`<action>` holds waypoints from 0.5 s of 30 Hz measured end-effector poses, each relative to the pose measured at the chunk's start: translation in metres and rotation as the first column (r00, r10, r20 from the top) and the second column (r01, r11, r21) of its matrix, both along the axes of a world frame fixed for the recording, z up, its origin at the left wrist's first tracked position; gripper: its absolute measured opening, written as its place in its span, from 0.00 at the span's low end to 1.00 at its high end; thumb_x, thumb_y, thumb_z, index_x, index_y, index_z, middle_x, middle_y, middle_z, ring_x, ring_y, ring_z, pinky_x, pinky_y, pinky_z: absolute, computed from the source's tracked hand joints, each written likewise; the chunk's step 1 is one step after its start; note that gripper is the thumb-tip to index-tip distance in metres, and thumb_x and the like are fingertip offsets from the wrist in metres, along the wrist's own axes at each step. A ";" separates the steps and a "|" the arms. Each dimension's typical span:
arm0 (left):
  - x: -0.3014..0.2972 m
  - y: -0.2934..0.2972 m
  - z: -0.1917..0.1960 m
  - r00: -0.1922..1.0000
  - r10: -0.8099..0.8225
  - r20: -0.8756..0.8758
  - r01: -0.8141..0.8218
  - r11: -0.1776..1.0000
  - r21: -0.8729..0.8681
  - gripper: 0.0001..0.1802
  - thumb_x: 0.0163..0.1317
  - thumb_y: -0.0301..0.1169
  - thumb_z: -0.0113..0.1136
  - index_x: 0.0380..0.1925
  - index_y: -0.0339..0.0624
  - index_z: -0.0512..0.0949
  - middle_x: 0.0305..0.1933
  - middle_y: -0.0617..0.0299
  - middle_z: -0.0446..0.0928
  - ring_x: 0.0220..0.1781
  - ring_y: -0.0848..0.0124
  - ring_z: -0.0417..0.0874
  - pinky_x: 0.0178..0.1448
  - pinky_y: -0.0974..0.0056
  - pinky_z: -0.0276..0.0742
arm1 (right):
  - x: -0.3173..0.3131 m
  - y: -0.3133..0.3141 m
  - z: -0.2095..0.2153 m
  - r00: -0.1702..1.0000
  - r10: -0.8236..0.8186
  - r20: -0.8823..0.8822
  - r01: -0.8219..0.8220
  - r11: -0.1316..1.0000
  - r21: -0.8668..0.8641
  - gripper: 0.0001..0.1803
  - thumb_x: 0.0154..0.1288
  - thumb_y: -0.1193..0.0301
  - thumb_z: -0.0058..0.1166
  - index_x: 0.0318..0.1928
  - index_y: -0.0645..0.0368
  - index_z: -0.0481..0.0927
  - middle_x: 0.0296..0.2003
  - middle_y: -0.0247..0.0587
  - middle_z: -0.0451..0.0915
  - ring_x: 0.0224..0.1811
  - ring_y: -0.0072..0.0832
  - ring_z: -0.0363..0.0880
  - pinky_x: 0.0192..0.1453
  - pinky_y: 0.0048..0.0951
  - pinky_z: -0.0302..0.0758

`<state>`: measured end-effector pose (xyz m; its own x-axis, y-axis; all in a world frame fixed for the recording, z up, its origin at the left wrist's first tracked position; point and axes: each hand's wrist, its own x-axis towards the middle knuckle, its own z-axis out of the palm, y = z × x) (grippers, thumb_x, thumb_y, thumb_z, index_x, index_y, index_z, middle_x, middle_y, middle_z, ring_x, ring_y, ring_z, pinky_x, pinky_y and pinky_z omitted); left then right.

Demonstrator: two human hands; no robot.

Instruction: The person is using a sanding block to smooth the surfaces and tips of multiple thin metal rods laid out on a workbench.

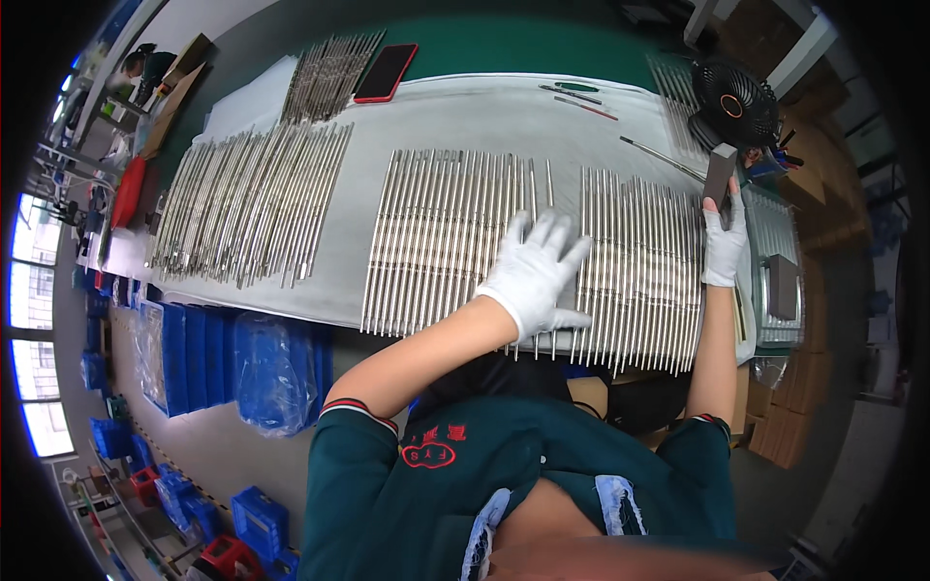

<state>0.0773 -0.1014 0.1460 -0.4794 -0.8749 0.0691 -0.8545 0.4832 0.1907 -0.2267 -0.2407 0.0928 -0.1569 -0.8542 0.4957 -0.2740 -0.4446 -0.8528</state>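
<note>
Slim metal rods lie side by side on the light-covered table in a middle group [436,242] and a right group [639,261]. My left hand [536,271], in a white glove, rests flat with fingers spread across the gap between these groups, over a few loose rods. What its palm touches is hidden. At the right edge of the right group, my right hand [725,244] grips a dark grey rectangular block [719,176], held upright. Its glove leaves some fingertips bare.
Another wide row of rods [257,203] lies at left, with a darker bundle [332,76] behind it. A red-edged phone [387,73], a black fan [734,102], a single rod [662,158] and a second grey block [782,288] surround the work. Blue bins [199,358] stand below left.
</note>
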 end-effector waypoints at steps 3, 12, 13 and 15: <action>0.021 0.010 -0.006 0.993 0.071 0.098 -0.074 0.997 0.022 0.54 0.50 0.70 0.53 0.67 0.41 0.62 0.69 0.42 0.62 0.74 0.49 0.57 0.73 0.38 0.45 | 0.000 -0.002 -0.002 0.999 -0.020 -0.040 0.020 1.000 -0.002 0.31 0.63 0.74 0.62 0.66 0.60 0.67 0.63 0.40 0.70 0.62 0.27 0.69 0.66 0.26 0.64; 0.000 0.010 -0.014 0.997 -0.004 0.076 0.002 1.000 0.030 0.55 0.51 0.72 0.48 0.68 0.40 0.60 0.70 0.44 0.61 0.74 0.52 0.57 0.74 0.38 0.42 | 0.002 -0.002 -0.002 0.999 -0.026 0.044 0.022 0.997 0.072 0.30 0.64 0.74 0.61 0.66 0.60 0.68 0.62 0.40 0.71 0.61 0.26 0.70 0.66 0.25 0.63; -0.002 0.009 -0.014 0.998 -0.005 0.059 0.003 0.999 0.032 0.55 0.51 0.72 0.48 0.68 0.40 0.60 0.70 0.44 0.61 0.74 0.52 0.57 0.74 0.38 0.42 | 0.003 -0.003 -0.002 0.999 -0.019 0.051 0.015 0.998 0.064 0.30 0.64 0.75 0.61 0.66 0.60 0.68 0.63 0.39 0.70 0.61 0.26 0.70 0.66 0.25 0.63; -0.006 0.008 -0.014 0.999 -0.008 0.037 0.007 1.000 0.029 0.56 0.51 0.72 0.49 0.69 0.40 0.59 0.70 0.44 0.61 0.74 0.52 0.57 0.74 0.38 0.42 | 0.003 -0.002 -0.001 0.998 -0.012 0.056 0.009 0.998 0.058 0.30 0.64 0.75 0.61 0.66 0.60 0.68 0.63 0.39 0.70 0.61 0.26 0.70 0.66 0.25 0.63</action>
